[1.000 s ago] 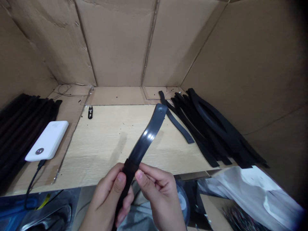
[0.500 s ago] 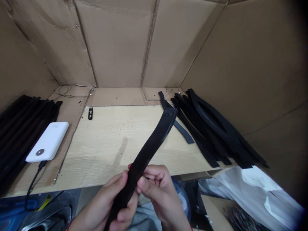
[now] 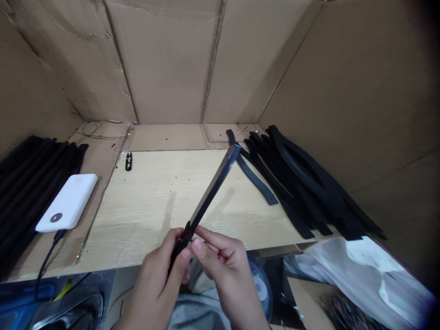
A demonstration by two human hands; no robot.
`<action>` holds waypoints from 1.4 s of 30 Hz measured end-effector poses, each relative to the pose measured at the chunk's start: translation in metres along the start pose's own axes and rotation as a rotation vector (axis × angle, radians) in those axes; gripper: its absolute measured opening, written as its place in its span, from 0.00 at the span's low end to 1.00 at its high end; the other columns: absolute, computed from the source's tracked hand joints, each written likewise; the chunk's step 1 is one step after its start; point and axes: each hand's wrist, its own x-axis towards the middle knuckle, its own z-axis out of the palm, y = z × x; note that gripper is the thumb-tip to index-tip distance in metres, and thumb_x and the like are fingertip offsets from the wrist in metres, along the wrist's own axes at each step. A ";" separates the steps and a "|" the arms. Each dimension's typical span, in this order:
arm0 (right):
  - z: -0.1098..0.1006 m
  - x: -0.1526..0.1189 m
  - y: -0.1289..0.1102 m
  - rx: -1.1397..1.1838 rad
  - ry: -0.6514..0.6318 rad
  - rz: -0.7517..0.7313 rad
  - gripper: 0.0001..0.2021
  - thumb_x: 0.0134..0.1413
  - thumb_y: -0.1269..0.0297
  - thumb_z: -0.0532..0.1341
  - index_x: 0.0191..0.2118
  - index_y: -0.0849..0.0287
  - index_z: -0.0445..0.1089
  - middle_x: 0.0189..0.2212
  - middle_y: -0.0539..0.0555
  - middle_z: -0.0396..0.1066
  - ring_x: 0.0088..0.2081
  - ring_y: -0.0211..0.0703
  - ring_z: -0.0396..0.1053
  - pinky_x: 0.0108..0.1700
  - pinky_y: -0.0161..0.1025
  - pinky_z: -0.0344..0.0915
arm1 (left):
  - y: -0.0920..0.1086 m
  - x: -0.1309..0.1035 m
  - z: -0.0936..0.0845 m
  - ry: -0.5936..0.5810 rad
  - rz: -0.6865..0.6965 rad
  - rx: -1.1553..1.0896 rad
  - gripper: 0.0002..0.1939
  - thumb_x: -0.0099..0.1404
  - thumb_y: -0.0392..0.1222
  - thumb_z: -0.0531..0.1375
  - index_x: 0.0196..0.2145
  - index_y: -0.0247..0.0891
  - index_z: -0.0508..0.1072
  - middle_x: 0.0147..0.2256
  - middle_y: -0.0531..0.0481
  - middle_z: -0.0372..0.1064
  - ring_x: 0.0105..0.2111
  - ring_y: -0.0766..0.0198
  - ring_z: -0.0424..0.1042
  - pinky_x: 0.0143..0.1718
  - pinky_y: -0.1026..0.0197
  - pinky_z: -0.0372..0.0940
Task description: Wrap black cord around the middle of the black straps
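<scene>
A long black strip (image 3: 215, 188), rubber- or foam-like, slants up and to the right from my hands, its narrow edge turned toward me. My left hand (image 3: 160, 270) is closed around its lower part, thumb on the near side. At the strip's right side, my right hand (image 3: 222, 263) pinches it with thumb and forefinger, close to the left thumb. A small dark piece sticks out at that spot; what it is, I cannot make out. Beyond the strip's tip, another black strip (image 3: 256, 181) with a small hole near its end lies on the pale board (image 3: 144, 211).
Black strips (image 3: 292, 183) lie heaped on the right, and more strips (image 3: 37, 183) on the left. A white power bank (image 3: 68, 201) with a cable and black thread snips (image 3: 129, 161) are on the left. Cardboard walls (image 3: 168, 64) enclose the back and sides. A plastic bag (image 3: 360, 270) hangs lower right.
The held strip has turned from its broad face to its narrow edge, and its tip has shifted slightly left. My left hand has rolled over with it, the right staying beside it.
</scene>
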 end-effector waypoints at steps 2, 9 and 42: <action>0.000 -0.002 -0.001 -0.032 0.014 0.007 0.11 0.56 0.61 0.65 0.43 0.56 0.79 0.17 0.47 0.65 0.20 0.33 0.62 0.26 0.33 0.64 | -0.001 0.000 0.000 -0.012 0.002 -0.037 0.15 0.70 0.51 0.50 0.45 0.39 0.68 0.24 0.52 0.69 0.25 0.63 0.69 0.28 0.65 0.62; 0.002 -0.003 -0.004 -0.042 -0.031 0.039 0.10 0.58 0.60 0.62 0.40 0.58 0.78 0.16 0.48 0.68 0.17 0.38 0.67 0.24 0.37 0.67 | 0.002 -0.002 0.000 -0.099 -0.086 -0.227 0.19 0.70 0.54 0.49 0.38 0.38 0.70 0.22 0.53 0.65 0.22 0.67 0.64 0.24 0.67 0.59; -0.002 -0.003 0.004 -0.068 0.217 -0.118 0.02 0.45 0.67 0.71 0.28 0.56 0.80 0.17 0.50 0.74 0.21 0.37 0.71 0.26 0.31 0.69 | -0.007 0.001 0.000 -0.377 -0.391 -0.749 0.18 0.64 0.57 0.57 0.30 0.39 0.62 0.13 0.60 0.60 0.08 0.75 0.54 0.10 0.73 0.47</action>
